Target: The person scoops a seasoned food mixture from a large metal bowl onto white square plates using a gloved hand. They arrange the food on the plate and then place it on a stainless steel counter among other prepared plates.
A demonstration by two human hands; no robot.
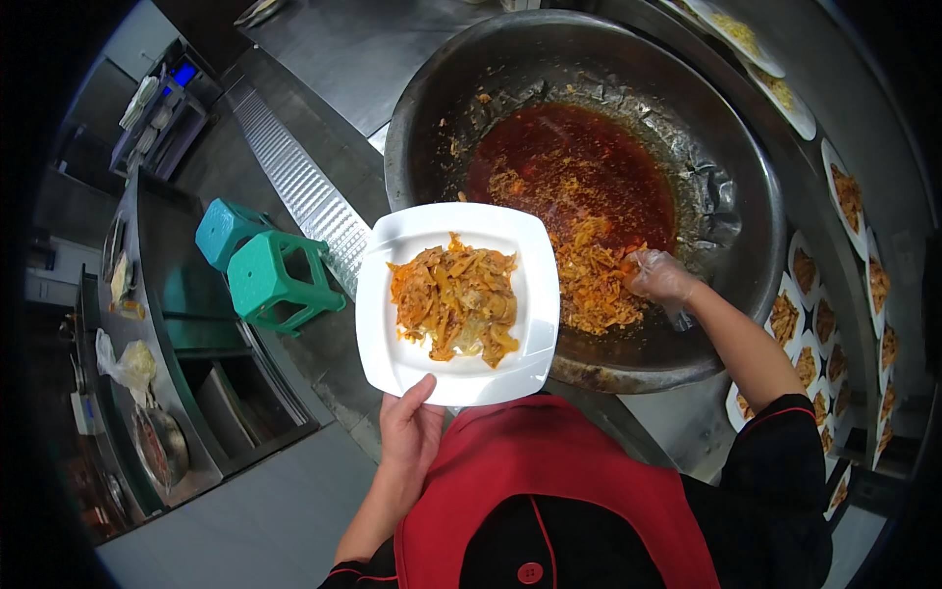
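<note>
My left hand [413, 423] holds a white square plate [383, 361] by its near edge, thumb on top of the rim. A heap of cooked shredded food [456, 302] in reddish oil sits in the middle of the plate. To the right, my right hand [661, 278] wears a clear plastic glove and reaches into a large metal basin [762, 191]. Its fingers are curled together on the shredded food [589, 291] heaped at the basin's near side, with some orange-red food at the fingertips. Dark red oil [574, 158] pools in the basin. The plate overlaps the basin's left rim.
Plates of similar food [806, 368] stand on shelves at the right. A steel table [353, 59] lies beyond the basin. Two green plastic stools [276, 276] stand left, beside a metal floor grating [294, 180]. Further left, a steel counter [199, 427] bears a metal bowl [158, 442] and a plastic bag [136, 368].
</note>
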